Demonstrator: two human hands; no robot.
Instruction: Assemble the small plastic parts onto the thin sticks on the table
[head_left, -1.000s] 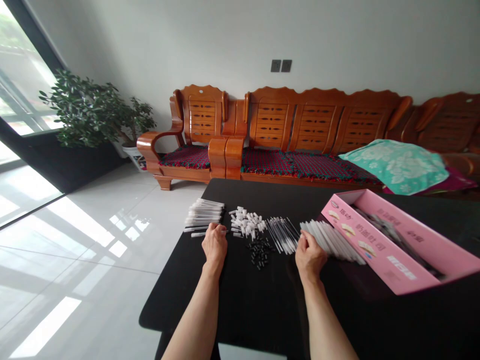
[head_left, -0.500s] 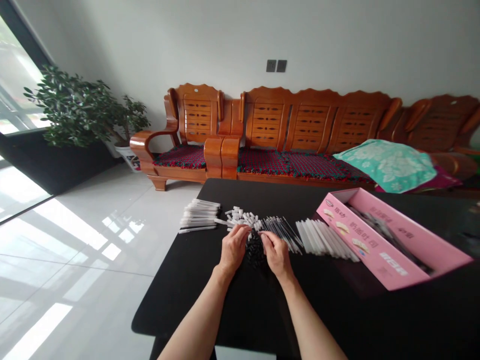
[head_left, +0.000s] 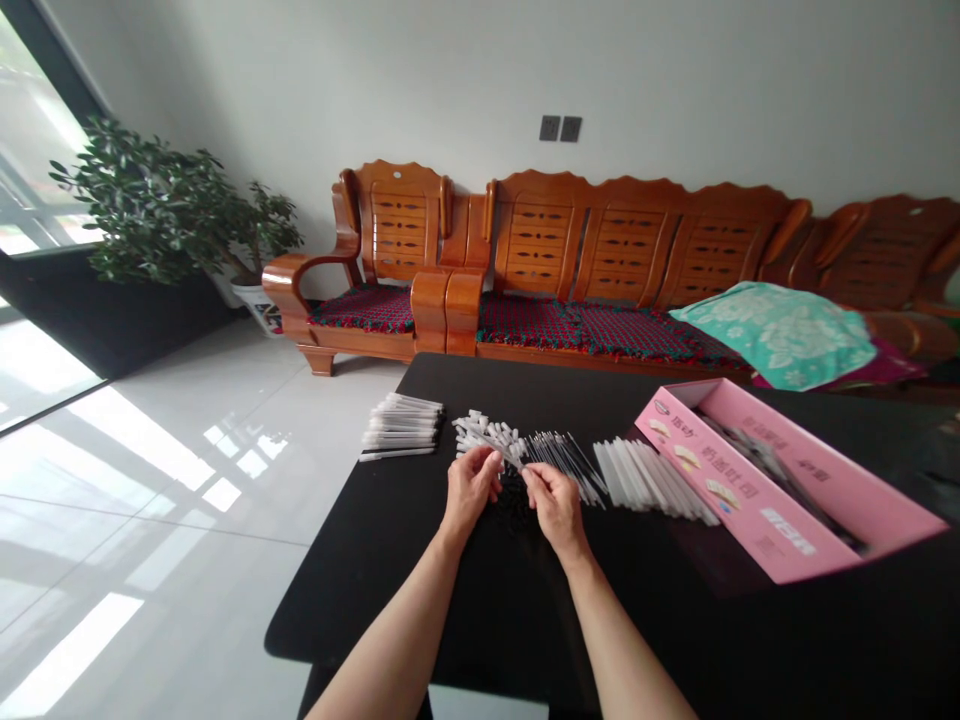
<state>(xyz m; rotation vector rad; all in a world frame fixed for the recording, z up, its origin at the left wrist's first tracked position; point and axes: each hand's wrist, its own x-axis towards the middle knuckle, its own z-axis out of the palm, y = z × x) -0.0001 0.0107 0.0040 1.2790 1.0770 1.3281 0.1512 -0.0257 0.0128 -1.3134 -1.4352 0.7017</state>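
As loose white plastic caps (head_left: 480, 430) and slender black-and-white sticks (head_left: 559, 462) lie heaped on the black tabletop (head_left: 360, 600), the left hand (head_left: 471, 490) pinches a thin white stick (head_left: 506, 448), the right hand (head_left: 556, 505) narrowly closed beside it.

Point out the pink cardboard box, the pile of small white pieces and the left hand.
pink cardboard box (head_left: 724, 485), head view, on its long printed front wall
pile of small white pieces (head_left: 480, 428), head view, on the middle of the pile
left hand (head_left: 471, 490), head view, on the back of the hand
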